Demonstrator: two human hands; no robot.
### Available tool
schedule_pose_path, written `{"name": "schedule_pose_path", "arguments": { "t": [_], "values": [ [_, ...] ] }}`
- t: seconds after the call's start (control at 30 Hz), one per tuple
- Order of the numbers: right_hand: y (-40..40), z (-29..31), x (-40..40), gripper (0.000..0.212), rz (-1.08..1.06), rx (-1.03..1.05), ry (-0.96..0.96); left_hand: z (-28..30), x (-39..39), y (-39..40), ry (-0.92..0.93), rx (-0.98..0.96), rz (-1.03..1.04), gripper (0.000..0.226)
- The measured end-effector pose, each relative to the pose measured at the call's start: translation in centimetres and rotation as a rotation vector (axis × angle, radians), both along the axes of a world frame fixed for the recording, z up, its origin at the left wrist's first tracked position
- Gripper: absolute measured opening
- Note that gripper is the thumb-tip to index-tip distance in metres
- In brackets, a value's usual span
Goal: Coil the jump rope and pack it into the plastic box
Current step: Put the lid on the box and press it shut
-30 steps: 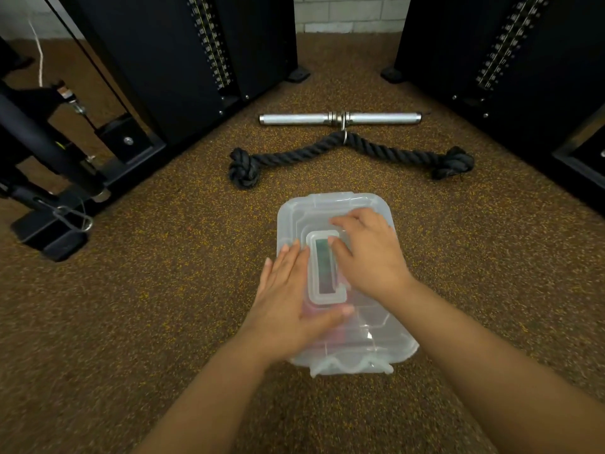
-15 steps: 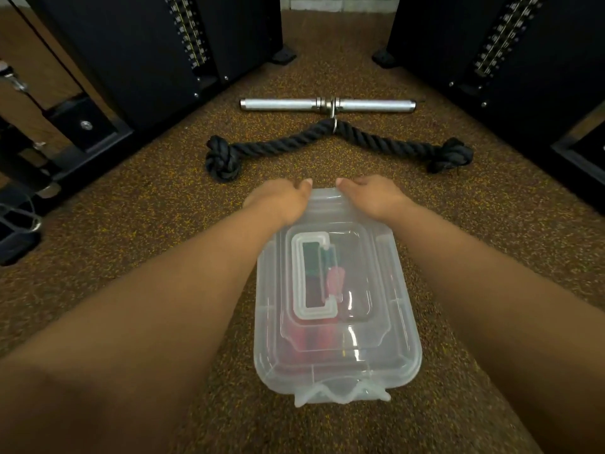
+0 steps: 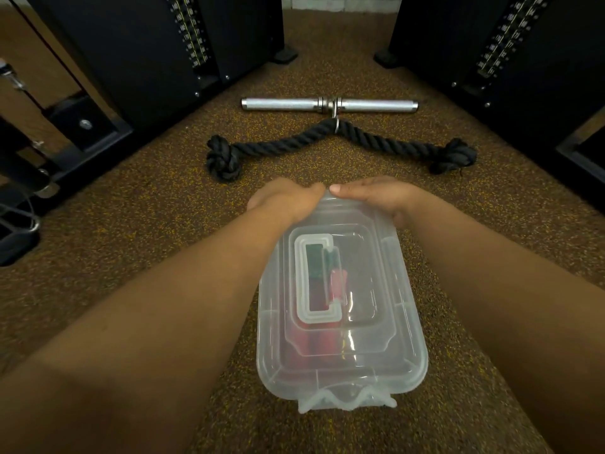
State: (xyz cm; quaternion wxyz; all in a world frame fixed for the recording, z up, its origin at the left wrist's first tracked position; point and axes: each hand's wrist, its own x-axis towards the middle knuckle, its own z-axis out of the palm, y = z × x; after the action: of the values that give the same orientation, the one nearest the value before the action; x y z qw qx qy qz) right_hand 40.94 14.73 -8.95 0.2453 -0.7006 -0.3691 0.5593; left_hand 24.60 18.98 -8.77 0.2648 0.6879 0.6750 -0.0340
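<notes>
Two bare forearms run in from the lower left and lower right of the frame, with no sleeves, watch or bands showing on them. The left hand [image 3: 281,199] and right hand [image 3: 376,194] wear no gloves or rings that show.

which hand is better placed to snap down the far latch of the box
Neither clearly: left hand and right hand both grip the far edge of the plastic box, thumbs meeting at its middle. Using both seems best.
</notes>
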Motion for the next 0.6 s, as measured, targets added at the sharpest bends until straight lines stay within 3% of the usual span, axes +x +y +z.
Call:
{"name": "schedule_pose_path", "arguments": {
  "t": [0.1,0.27,0.4,0.6],
  "values": [
    [-0.7,-0.4,-0.4,0.063,-0.038,0.126,0.039,-0.3,-0.5,-0.6,-0.128,0.068,-0.026,0.067],
    [-1.3,-0.3,-0.5,0.054,0.081,0.219,-0.031,-0.8,-1.8,-1.5,-0.307,0.180,-0.131,0.054],
    [-1.3,0.2,-0.9,0.041,0.173,0.329,-0.338,-1.4,-1.8,-1.1,-0.406,0.170,-0.106,0.043],
    [-1.8,-0.5,-1.6,0.034,0.129,0.498,-0.557,-2.1,-1.4,-1.2,-0.475,0.218,-0.049,0.036]
  ]
}}
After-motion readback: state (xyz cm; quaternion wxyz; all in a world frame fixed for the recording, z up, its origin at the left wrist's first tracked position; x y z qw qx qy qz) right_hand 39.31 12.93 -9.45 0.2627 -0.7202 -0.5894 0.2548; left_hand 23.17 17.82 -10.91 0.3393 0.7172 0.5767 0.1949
